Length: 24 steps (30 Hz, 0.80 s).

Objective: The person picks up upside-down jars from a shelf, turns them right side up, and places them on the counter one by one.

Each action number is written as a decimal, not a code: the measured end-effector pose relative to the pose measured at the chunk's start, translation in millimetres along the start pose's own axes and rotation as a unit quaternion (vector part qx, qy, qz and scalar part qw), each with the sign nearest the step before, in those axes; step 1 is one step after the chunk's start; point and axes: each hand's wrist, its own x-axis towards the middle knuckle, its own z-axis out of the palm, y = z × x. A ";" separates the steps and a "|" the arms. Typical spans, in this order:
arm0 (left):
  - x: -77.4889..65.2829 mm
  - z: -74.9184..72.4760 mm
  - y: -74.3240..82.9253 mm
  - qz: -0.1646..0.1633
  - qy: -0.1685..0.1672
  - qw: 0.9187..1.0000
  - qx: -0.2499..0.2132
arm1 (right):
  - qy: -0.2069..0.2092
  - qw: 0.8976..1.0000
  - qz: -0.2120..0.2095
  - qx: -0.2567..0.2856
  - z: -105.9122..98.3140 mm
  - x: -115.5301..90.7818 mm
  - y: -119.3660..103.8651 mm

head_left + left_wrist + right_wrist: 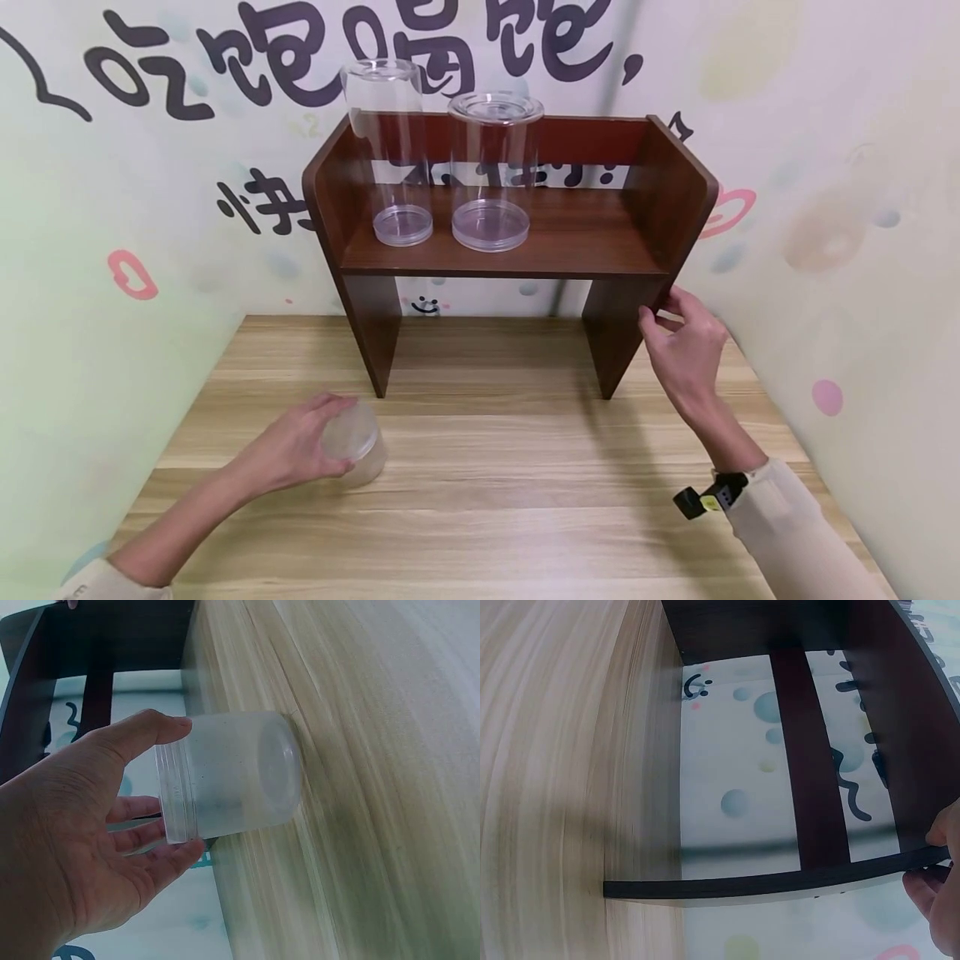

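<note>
In the head view my left hand (296,446) grips a small frosted plastic jar (365,454) on the table, left of centre. From the left wrist view, the thumb and fingers lie around the lid end of that jar (236,776), which looks translucent with no contents I can make out. My right hand (688,346) holds the front edge of the right side panel of a dark brown wooden shelf (585,233). In the right wrist view the thumb is on the panel's inner face and the fingers (922,889) are on its outer side.
Two tall clear jars stand lid-down on the shelf board: a narrow one (392,154) at the left and a wider one (491,162) beside it. The shelf stands on a wood-grain table (487,492). Decorated walls (810,167) enclose the back and sides.
</note>
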 end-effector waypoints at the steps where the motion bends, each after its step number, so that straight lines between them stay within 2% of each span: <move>1: 0.0 0.4 0.1 0.000 -0.001 1.000 0.003 | 0.000 1.000 -0.002 -0.001 0.0 0.2 0.3; 9: 3.1 -3.9 6.1 -0.003 -0.009 1.000 0.026 | -0.004 1.000 -0.006 0.000 0.1 0.5 0.9; 13: 7.8 -11.7 13.7 -0.002 0.003 0.999 0.039 | -0.004 1.000 -0.011 -0.007 -0.3 -0.4 1.0; 17: 15.2 -19.1 22.9 0.002 0.017 0.999 0.033 | 0.001 1.000 -0.026 -0.015 -0.3 -0.2 2.0; 21: 22.7 -25.4 34.8 0.014 0.054 0.998 0.013 | 0.001 0.999 -0.040 -0.023 0.6 0.7 2.7; 24: 31.0 -31.5 45.3 0.035 0.106 0.994 -0.019 | -0.001 0.999 -0.044 -0.024 0.1 1.0 2.9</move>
